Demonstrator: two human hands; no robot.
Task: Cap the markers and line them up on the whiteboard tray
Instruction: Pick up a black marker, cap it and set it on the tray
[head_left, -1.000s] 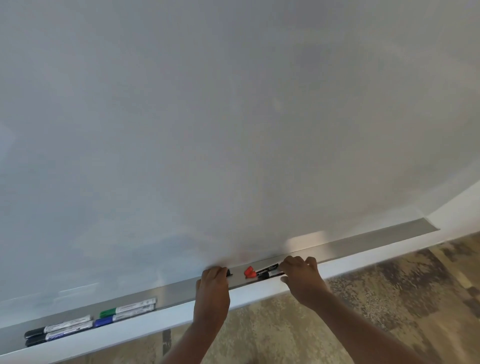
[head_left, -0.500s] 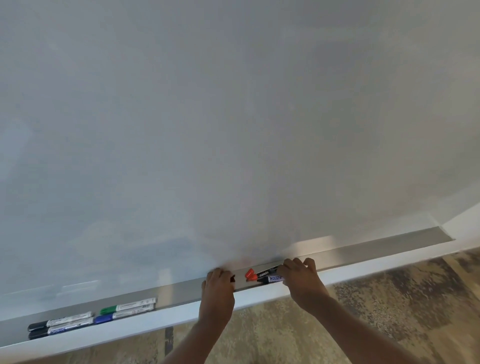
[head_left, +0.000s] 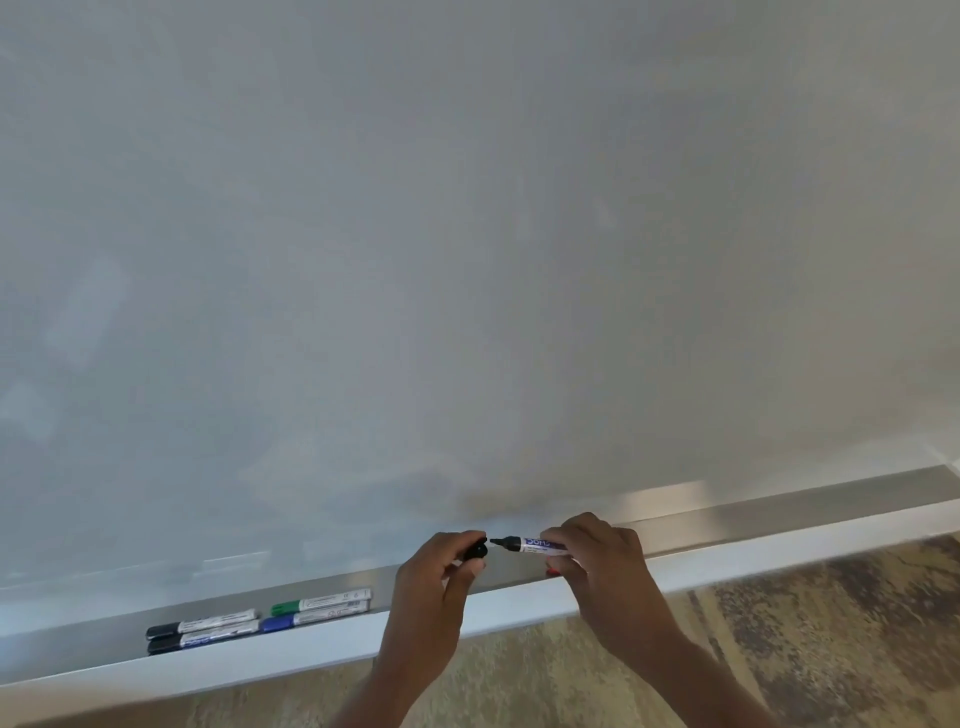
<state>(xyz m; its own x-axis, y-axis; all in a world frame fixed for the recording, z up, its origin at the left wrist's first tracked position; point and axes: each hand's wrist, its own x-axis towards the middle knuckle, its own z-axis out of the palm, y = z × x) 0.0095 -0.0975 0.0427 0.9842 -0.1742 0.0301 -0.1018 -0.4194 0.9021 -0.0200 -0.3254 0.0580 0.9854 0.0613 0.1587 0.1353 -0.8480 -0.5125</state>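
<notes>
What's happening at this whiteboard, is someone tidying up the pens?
Yes. A person holds an uncapped black marker in the right hand and its black cap in the left hand, tip and cap facing each other with a small gap, not yet joined. Four capped markers, two black, one green and one blue, already lie in pairs on the tray to the left.

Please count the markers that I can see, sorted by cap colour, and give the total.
Black: 3, two capped on the tray, one uncapped in the right hand, its cap in the left hand
Green: 1
Blue: 1
Total: 5 markers. A bit of red under the right hand is too hidden to count.
</notes>
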